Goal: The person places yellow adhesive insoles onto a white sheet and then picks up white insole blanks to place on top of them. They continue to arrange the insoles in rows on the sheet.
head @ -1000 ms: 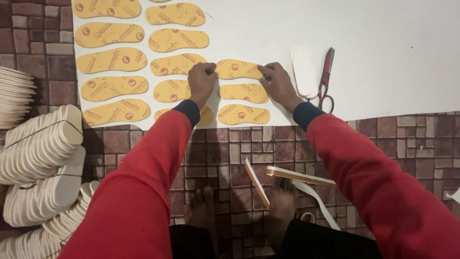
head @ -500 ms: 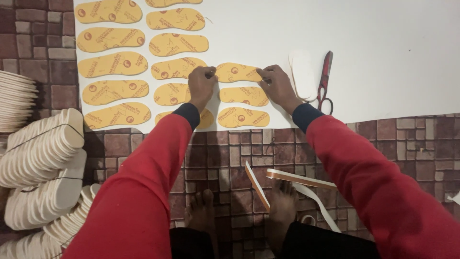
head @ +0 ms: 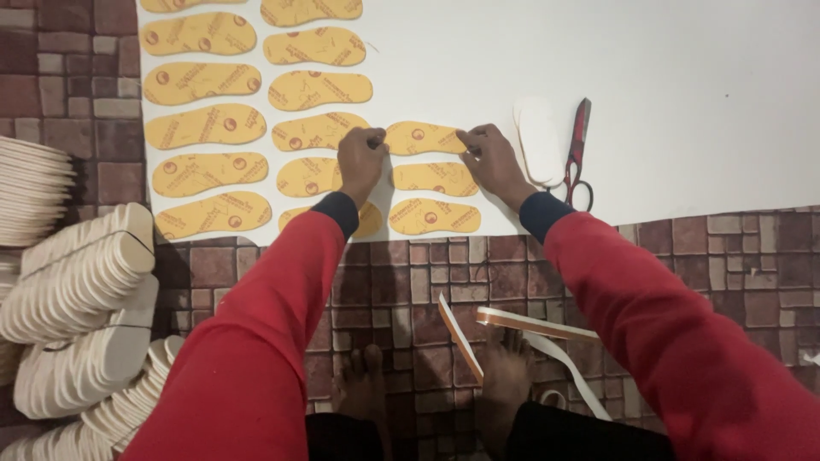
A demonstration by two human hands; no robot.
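Head view: both hands, left point(head: 360, 162) and right point(head: 491, 158), pinch ends of yellow sole-shaped sticker point(head: 424, 137) on white sheet point(head: 683, 85).

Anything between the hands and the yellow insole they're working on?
Nothing visible. The left hand touches one end of the yellow insole and the right hand the other, on the white sheet. The scissors lie off to the right.

Fourteen yellow insoles point(head: 425, 137), one pair of scissors point(head: 578, 145)
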